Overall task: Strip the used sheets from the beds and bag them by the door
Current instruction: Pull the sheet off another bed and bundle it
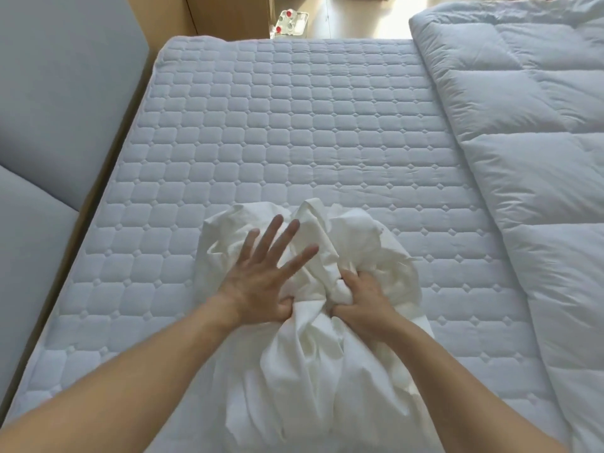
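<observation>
- The sheet (313, 371) is bunched in a heap on the near part of the bed. Its lower folds spill toward you over the near edge, and a tail left hanging there could trail and catch underfoot once you lift.
- Your right hand (362, 295) is fisted tight on one twist of cloth at the heap's middle. Lifting by that handful alone would likely let the rest unfurl.
- Your left hand (261, 276) lies flat on the heap with its fingers spread and straight, pressing and gripping nothing. That side may slide away unless you close on it first.
- The quilted mattress pad (277, 125) shows creases just past the heap, so dragging the sheet rather than lifting it could pull the pad askew.
- The duvet (523, 158) lies along the right, near the heap but apart from it. A wide sweep might snag it.
- A tray of red-capped bottles (291, 24) sits beyond the far end of the bed. Neither door nor bag is in view, so plan your route before carrying.
</observation>
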The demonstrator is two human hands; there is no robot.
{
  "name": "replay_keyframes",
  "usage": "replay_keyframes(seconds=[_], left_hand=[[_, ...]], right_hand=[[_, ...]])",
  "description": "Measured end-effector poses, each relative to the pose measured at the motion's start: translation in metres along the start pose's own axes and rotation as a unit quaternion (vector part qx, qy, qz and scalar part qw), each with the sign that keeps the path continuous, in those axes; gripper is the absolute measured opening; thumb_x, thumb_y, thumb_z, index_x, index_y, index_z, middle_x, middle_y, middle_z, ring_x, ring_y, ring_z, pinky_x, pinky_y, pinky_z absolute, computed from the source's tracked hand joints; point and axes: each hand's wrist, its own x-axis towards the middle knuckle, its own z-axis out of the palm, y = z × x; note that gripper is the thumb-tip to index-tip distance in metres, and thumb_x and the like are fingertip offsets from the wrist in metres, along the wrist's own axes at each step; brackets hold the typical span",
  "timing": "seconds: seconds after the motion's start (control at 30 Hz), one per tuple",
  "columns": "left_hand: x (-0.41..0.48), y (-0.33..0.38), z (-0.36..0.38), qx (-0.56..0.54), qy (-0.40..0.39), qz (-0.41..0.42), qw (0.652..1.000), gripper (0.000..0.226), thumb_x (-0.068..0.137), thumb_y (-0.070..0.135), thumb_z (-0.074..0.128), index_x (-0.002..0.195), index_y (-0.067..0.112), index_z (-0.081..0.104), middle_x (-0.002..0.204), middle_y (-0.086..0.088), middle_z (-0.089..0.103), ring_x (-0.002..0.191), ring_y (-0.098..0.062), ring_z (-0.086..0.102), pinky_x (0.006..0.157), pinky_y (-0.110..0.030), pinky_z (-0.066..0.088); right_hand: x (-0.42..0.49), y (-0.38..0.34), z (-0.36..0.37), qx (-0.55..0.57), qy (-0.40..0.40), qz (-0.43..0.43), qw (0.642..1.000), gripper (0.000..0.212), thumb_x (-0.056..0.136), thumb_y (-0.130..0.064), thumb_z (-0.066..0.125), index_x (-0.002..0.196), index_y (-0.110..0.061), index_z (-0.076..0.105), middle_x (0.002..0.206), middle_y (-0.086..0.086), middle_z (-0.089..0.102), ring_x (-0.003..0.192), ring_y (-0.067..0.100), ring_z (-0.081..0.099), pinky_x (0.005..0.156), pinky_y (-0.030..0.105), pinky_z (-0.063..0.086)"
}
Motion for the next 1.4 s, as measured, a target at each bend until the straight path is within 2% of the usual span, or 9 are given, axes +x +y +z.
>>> replay_keyframes(seconds=[0.13,0.33,0.43,0.6,0.77,0.93,1.07,1.17,1.4], left_hand=[[0.057,-0.02,-0.012,0.088,-0.208,0.175,0.958,0.11,0.062,0.076,0.05,0.154,0.046,-0.001,0.163,0.0,-0.025,0.145,-0.025,-0.034,0.117,-0.058,-0.013],[0.084,-0.002,0.0,0.043,-0.342,0.149,0.927,0.08,0.08,0.083,0.03,0.144,0.038,0.041,0.165,0.012,0.009,0.148,-0.026,-0.026,0.11,-0.071,-0.012],[0.075,-0.011,0.012,0.0,-0.35,0.105,0.931,0.074,0.086,0.079,0.028,0.147,0.039,0.037,0.161,0.015,0.023,0.152,-0.023,-0.011,0.111,-0.072,0.001],[0.063,-0.038,0.035,-0.019,-0.273,0.047,0.961,0.084,0.071,0.09,0.006,0.11,0.031,0.05,0.142,0.013,0.046,0.15,-0.012,0.008,0.11,-0.07,0.008],[0.052,-0.076,0.07,-0.041,-0.276,-0.087,0.956,0.097,0.059,0.099,0.008,0.144,0.056,0.023,0.161,0.025,0.002,0.145,-0.02,-0.032,0.107,-0.073,-0.002],[0.041,-0.078,0.088,-0.144,-0.324,-0.228,0.907,0.073,0.071,0.092,0.035,0.139,0.067,0.024,0.162,0.022,-0.006,0.146,-0.03,-0.028,0.113,-0.065,-0.007],[0.04,-0.078,0.082,-0.204,-0.323,-0.247,0.891,0.094,0.056,0.099,0.033,0.133,0.048,0.05,0.158,0.013,0.026,0.148,-0.028,0.016,0.118,-0.051,0.018],[0.027,-0.062,0.062,-0.368,-0.263,-0.32,0.832,0.069,0.05,0.093,0.05,0.093,0.043,0.069,0.102,0.019,0.069,0.106,-0.014,0.063,0.084,-0.029,0.047],[0.016,-0.019,0.016,-0.59,-0.143,-0.329,0.723,0.06,0.046,0.069,0.069,0.084,0.023,0.073,0.076,0.012,0.075,0.076,-0.006,0.069,0.06,-0.017,0.05]], right_hand=[[-0.041,-0.031,-0.01,0.061,0.014,0.02,0.998,0.099,0.055,-0.07,0.045,0.15,-0.045,0.03,0.15,-0.002,0.031,0.144,0.019,0.019,0.117,0.039,0.021],[-0.08,-0.062,0.045,-0.097,0.026,0.166,0.981,0.155,0.035,-0.102,0.044,0.155,-0.025,-0.016,0.163,0.008,-0.022,0.147,0.024,-0.027,0.112,0.067,0.0],[-0.067,-0.052,0.066,-0.136,0.097,0.195,0.966,0.148,0.048,-0.095,0.054,0.151,-0.027,-0.026,0.16,0.006,-0.03,0.144,0.027,-0.034,0.111,0.071,-0.003],[-0.051,-0.007,0.073,-0.085,0.216,0.208,0.95,0.145,0.039,-0.099,0.05,0.14,-0.045,-0.04,0.157,-0.008,-0.037,0.14,0.023,-0.042,0.113,0.065,-0.012],[-0.03,0.015,0.074,0.008,0.229,0.254,0.939,0.157,0.02,-0.098,0.058,0.136,-0.055,-0.039,0.153,-0.01,-0.042,0.143,0.021,-0.036,0.109,0.075,0.003],[-0.016,0.029,0.068,0.061,0.199,0.258,0.943,0.16,0.017,-0.091,0.069,0.136,-0.06,-0.034,0.162,0.008,0.003,0.15,0.029,0.009,0.114,0.06,0.025],[-0.014,0.037,0.057,0.073,0.185,0.243,0.949,0.162,0.017,-0.089,0.073,0.145,-0.054,-0.02,0.144,0.004,0.042,0.134,0.028,0.043,0.107,0.048,0.04],[-0.015,0.04,0.053,0.157,0.187,0.2,0.949,0.162,0.015,-0.08,0.083,0.151,-0.052,-0.001,0.144,-0.011,0.047,0.13,0.019,0.049,0.105,0.041,0.043],[-0.032,0.018,0.049,0.259,0.238,0.054,0.935,0.133,0.023,-0.066,0.093,0.138,-0.064,0.027,0.123,-0.036,0.056,0.116,-0.002,0.056,0.101,0.032,0.047]])
